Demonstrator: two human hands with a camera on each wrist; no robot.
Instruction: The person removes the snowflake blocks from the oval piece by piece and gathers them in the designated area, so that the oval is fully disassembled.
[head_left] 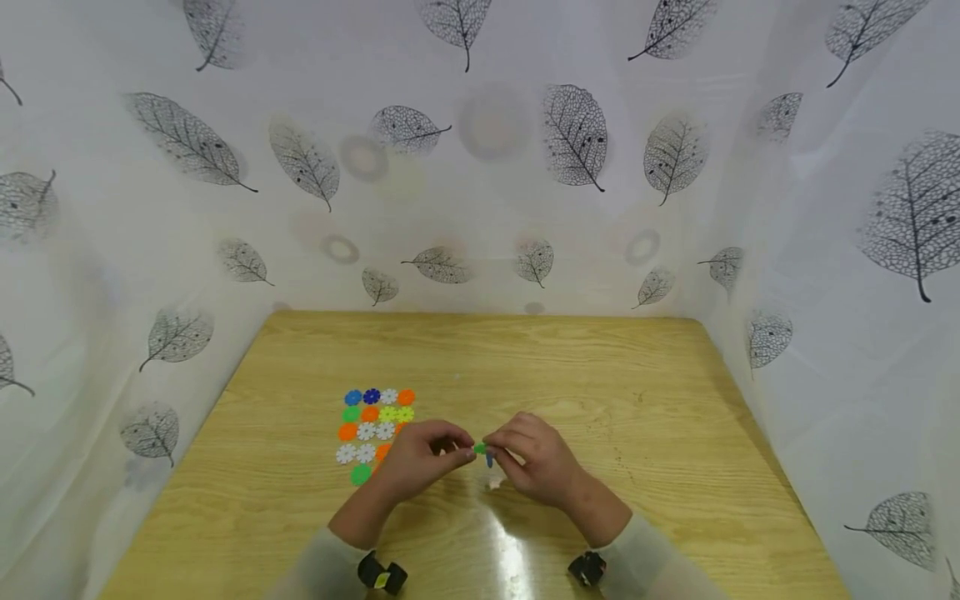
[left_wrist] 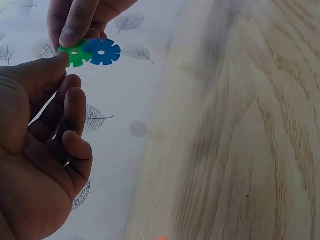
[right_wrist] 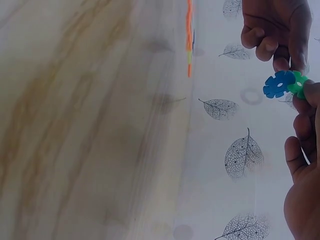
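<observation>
A green notched snowflake disc [left_wrist: 77, 60] is joined edge to edge with a blue notched disc [left_wrist: 110, 46], which sticks out beyond the fingers. My left hand [head_left: 423, 458] pinches the green disc between thumb and fingertip. On the same green disc [right_wrist: 298, 86], my right hand [head_left: 542, 460] has its thumb and fingers closed from the other side. The blue disc [right_wrist: 273, 90] hangs free, held only through the green one. Both hands meet above the table, and fingers cover part of the green disc.
On the wooden table [head_left: 600, 375], rows of flat notched discs [head_left: 365, 431] in blue, white, orange, green and yellow lie left of the hands; my left hand hides some. A white leaf-patterned cloth [head_left: 495, 192] encloses the table's back and sides.
</observation>
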